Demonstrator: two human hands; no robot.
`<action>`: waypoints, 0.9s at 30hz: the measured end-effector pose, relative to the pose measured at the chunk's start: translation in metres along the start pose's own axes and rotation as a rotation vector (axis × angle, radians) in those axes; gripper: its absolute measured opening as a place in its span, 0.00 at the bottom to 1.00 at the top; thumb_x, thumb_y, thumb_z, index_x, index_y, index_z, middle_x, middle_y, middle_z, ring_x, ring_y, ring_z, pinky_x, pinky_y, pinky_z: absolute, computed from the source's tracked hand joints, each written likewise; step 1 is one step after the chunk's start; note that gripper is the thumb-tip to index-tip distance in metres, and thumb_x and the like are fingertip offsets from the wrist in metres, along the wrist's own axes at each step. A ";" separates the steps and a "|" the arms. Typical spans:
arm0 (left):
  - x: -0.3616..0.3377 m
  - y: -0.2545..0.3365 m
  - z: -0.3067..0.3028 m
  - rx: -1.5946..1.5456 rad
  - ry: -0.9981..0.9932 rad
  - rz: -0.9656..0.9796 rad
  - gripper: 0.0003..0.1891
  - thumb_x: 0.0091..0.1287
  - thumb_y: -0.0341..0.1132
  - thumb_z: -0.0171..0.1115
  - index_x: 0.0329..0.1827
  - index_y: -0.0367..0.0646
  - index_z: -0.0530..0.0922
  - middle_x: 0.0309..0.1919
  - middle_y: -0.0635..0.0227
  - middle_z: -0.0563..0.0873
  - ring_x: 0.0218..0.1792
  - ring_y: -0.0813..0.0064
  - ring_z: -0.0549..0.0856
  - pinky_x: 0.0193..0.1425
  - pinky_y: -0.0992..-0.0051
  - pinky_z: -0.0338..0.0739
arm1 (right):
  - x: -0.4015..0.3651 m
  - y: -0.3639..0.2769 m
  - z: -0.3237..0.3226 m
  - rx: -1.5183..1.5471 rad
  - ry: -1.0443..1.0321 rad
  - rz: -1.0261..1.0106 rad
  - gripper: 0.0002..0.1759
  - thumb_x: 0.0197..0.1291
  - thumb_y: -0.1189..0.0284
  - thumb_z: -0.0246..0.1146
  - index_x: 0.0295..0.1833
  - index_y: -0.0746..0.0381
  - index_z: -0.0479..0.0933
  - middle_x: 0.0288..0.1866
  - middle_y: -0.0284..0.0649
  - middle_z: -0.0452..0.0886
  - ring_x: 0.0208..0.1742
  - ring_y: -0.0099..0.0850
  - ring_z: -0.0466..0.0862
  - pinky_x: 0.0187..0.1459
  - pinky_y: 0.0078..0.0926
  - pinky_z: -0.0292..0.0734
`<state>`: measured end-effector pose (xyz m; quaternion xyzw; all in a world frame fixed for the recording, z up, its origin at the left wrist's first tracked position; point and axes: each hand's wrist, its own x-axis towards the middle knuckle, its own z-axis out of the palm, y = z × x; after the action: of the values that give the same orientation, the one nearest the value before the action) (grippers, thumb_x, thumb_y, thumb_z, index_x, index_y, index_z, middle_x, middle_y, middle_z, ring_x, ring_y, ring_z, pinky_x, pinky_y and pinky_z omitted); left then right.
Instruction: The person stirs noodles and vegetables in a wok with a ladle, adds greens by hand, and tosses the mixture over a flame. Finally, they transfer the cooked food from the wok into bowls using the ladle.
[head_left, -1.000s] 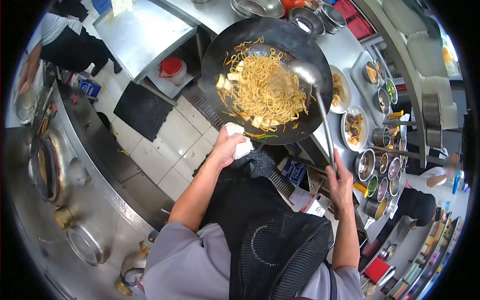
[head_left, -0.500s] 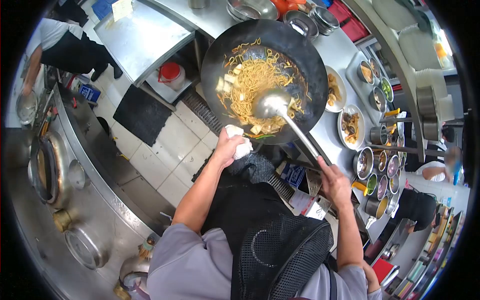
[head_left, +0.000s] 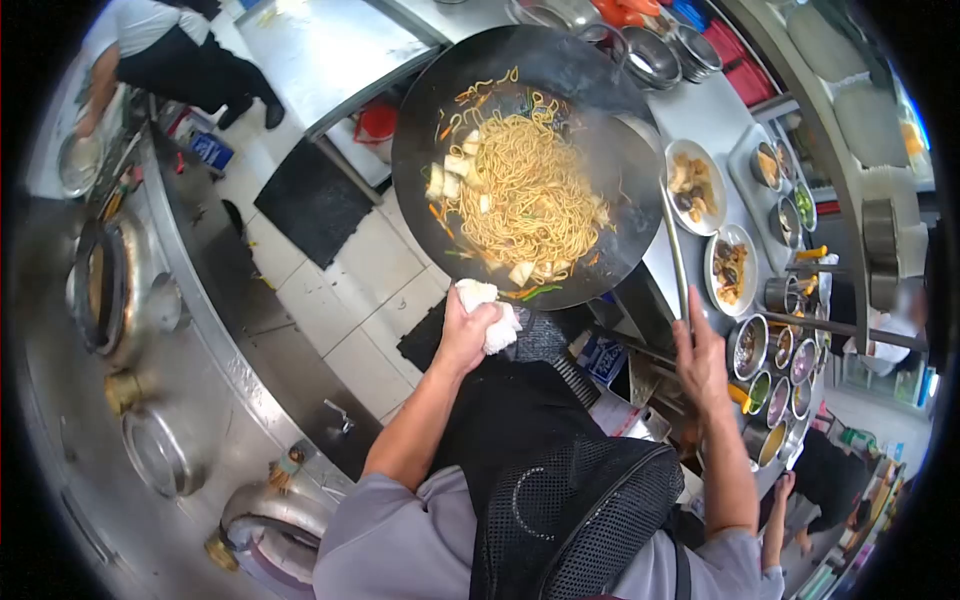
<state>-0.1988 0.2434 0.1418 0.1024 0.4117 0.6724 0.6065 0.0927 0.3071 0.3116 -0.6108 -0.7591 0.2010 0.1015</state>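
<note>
A large dark wok (head_left: 425,120) holds noodles (head_left: 530,190) with pale chunks (head_left: 457,166) and bits of vegetable. My left hand (head_left: 468,330) is closed around a folded white cloth (head_left: 490,315) at the wok's near rim; whether the fingers grip a handle under it is hidden. My right hand (head_left: 702,360) holds the long metal handle of a ladle (head_left: 676,250). The ladle's bowl is at the wok's right side, blurred by steam. Two plates of food, one white (head_left: 695,187) and one below it (head_left: 731,272), sit on the counter right of the wok.
Metal bowls (head_left: 650,58) stand behind the wok. Several small ingredient bowls (head_left: 748,347) line the right counter. A steel work surface (head_left: 320,45) is at the upper left, a curved steel counter (head_left: 215,400) at the left. Other people (head_left: 165,45) stand at upper left and lower right.
The ladle has moved right, off the noodles to the wok's side. My right hand has shifted slightly right. The noodles are now gathered in a fuller heap, and the whole view has shifted.
</note>
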 end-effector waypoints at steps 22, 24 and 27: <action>-0.115 -0.079 -0.050 0.102 0.486 0.307 0.25 0.56 0.19 0.56 0.58 0.41 0.64 0.43 0.66 0.75 0.40 0.74 0.80 0.42 0.72 0.82 | -0.024 -0.010 0.080 1.365 -1.425 0.645 0.23 0.76 0.65 0.53 0.73 0.53 0.62 0.24 0.30 0.67 0.11 0.11 0.60 0.09 0.12 0.55; -0.122 -0.073 -0.051 0.004 0.485 0.251 0.19 0.58 0.18 0.53 0.52 0.42 0.64 0.39 0.60 0.78 0.29 0.63 0.86 0.32 0.65 0.85 | -0.028 -0.014 0.090 1.439 -1.376 0.647 0.23 0.75 0.69 0.53 0.73 0.53 0.63 0.25 0.30 0.66 0.12 0.11 0.60 0.09 0.11 0.54; -0.128 -0.057 -0.043 -0.079 0.423 0.163 0.18 0.59 0.19 0.54 0.52 0.42 0.64 0.38 0.60 0.77 0.30 0.62 0.86 0.33 0.63 0.86 | -0.033 -0.031 0.085 1.484 -1.310 0.564 0.25 0.72 0.75 0.54 0.73 0.54 0.63 0.24 0.29 0.66 0.12 0.11 0.60 0.09 0.11 0.56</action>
<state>-0.1530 0.1055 0.1223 -0.0318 0.4935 0.7414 0.4537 0.0388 0.2541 0.2514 -0.3208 -0.1791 0.9295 -0.0314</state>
